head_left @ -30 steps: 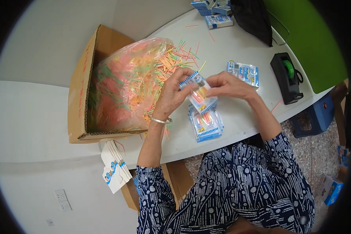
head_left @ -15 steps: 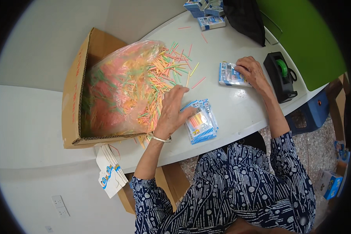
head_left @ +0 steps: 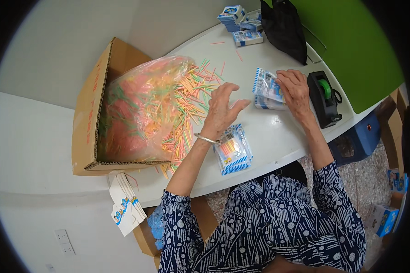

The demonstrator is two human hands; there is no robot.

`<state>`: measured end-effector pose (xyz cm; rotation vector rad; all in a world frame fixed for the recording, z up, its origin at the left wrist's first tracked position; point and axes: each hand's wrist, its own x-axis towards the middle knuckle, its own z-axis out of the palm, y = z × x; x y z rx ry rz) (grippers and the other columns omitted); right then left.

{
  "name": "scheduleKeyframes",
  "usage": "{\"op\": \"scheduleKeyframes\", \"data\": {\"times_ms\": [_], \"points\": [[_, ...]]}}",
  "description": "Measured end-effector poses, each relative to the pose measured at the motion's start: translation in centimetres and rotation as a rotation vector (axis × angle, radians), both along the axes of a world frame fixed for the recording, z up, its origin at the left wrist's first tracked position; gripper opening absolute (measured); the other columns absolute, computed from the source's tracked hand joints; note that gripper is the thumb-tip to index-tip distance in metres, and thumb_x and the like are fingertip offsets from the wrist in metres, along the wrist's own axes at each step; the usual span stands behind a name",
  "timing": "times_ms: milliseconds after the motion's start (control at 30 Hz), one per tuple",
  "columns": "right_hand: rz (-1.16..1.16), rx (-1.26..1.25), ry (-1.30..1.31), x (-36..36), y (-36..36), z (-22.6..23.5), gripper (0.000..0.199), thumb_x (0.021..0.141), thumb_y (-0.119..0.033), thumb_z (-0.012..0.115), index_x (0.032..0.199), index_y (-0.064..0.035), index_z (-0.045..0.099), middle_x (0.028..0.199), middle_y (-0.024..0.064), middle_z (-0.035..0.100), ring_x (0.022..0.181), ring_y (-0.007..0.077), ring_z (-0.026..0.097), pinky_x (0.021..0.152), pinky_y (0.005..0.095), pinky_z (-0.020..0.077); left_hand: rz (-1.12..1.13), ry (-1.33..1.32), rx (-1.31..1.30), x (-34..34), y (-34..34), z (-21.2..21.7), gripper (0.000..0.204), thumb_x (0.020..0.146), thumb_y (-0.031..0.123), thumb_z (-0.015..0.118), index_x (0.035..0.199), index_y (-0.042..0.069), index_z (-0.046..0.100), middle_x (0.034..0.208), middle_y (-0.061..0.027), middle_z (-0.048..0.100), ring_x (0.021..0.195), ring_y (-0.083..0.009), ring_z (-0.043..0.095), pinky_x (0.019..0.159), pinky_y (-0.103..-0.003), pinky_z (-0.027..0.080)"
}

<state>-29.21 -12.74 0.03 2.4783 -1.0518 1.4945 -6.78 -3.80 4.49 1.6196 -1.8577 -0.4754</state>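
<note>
My right hand [head_left: 297, 94] pinches the edge of a small clear packet [head_left: 265, 84] with blue-and-white striped ends. The packet is tilted up over a stack of similar packets [head_left: 266, 103] on the table. My left hand [head_left: 223, 109], a bangle at its wrist, hovers between that stack and the coloured sticks, with thumb and fingers apart and nothing in them. Just below it lies a pile of packets [head_left: 234, 152], the top one showing pink and yellow sticks inside. To its left, loose thin sticks [head_left: 182, 109] in pink, yellow, orange and green spill from a clear plastic bag [head_left: 139, 113].
The bag lies in an open cardboard box [head_left: 87, 109] at the left. A black tape dispenser [head_left: 321, 102] stands right of my right hand. Small blue-and-white boxes [head_left: 248, 38] and a black bag [head_left: 284, 29] sit at the back. Folded white cartons [head_left: 125, 204] rest by the near-left edge.
My left hand has moved right and away from the near pile of packets, its fingers spreading. My right hand has raised one packet's end off the stack. The view has shifted slightly.
</note>
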Motion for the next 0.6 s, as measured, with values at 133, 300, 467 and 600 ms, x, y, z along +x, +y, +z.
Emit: {"op": "scheduleKeyframes", "data": {"times_ms": [133,300,467,600], "points": [[0.176,-0.021,-0.034,1.4,1.9,3.1,0.014,0.080,-0.005,0.065,0.092,-0.0005,0.062,0.096,0.0087,0.064,0.089,0.0259,0.058,0.079,0.0368,0.0427,-0.018,0.194,-0.065,-0.7,-1.2,0.2,0.037,0.080,0.027,0.069,0.107,0.003,0.059,0.103,-0.0110,0.061,0.094,-0.0232,0.056,0.082,-0.035,0.044],[0.324,0.311,-0.131,3.0,2.9,2.9,0.020,0.079,-0.008,0.067,0.097,-0.0015,0.061,0.091,0.0086,0.063,0.079,0.0227,0.058,0.070,0.0326,0.0440,-0.039,0.565,0.067,-0.3,-0.4,0.3,0.015,0.083,0.012,0.065,0.091,0.000,0.066,0.068,-0.0036,0.063,0.061,-0.0045,0.050,0.055,-0.025,0.041],[0.562,0.837,-0.200,3.8,2.6,3.0,0.019,0.082,-0.016,0.066,0.087,0.0022,0.064,0.074,0.0095,0.060,0.062,0.0147,0.051,0.057,0.0295,0.0407,0.039,0.281,-0.059,-0.2,1.3,1.3,0.013,0.082,0.013,0.064,0.086,0.000,0.064,0.064,-0.0117,0.060,0.055,-0.0182,0.054,0.052,-0.032,0.040],[0.554,0.881,-0.224,4.7,2.8,2.1,0.020,0.083,-0.018,0.065,0.082,0.0028,0.065,0.067,0.0088,0.058,0.058,0.0128,0.049,0.055,0.0291,0.0389,0.111,0.125,-0.120,0.2,1.6,0.9,0.016,0.081,0.015,0.063,0.078,-0.001,0.060,0.065,-0.0195,0.058,0.058,-0.0345,0.055,0.053,-0.040,0.041]]}}
